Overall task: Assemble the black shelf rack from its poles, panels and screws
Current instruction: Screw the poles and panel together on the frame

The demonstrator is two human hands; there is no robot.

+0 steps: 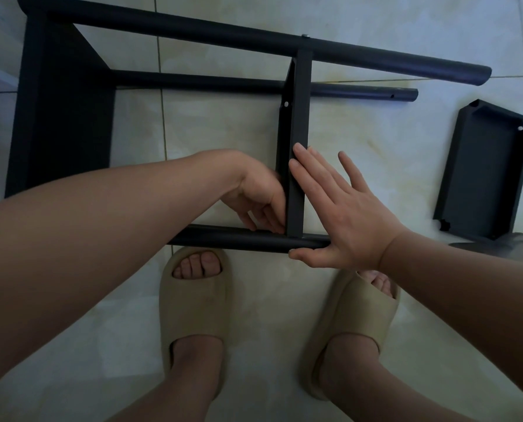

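Note:
The black shelf rack lies on its side on the tiled floor. A long upper pole [254, 38] and a lower far pole [360, 93] run left to right, joined to a big panel [62, 117] at the left. A middle panel [296, 123] stands on edge between the poles. The near pole [239, 239] runs under my hands. My left hand [260, 202] curls at the joint of the middle panel and the near pole, fingertips hidden behind the panel. My right hand [342, 214] lies flat against the panel's right face, thumb under the near pole's end.
A loose black panel [485, 175] lies on the floor at the right, with a grey object [522, 248] just below it. My two feet in beige slippers [193, 303] stand directly under the near pole. Pale tiles cover the floor.

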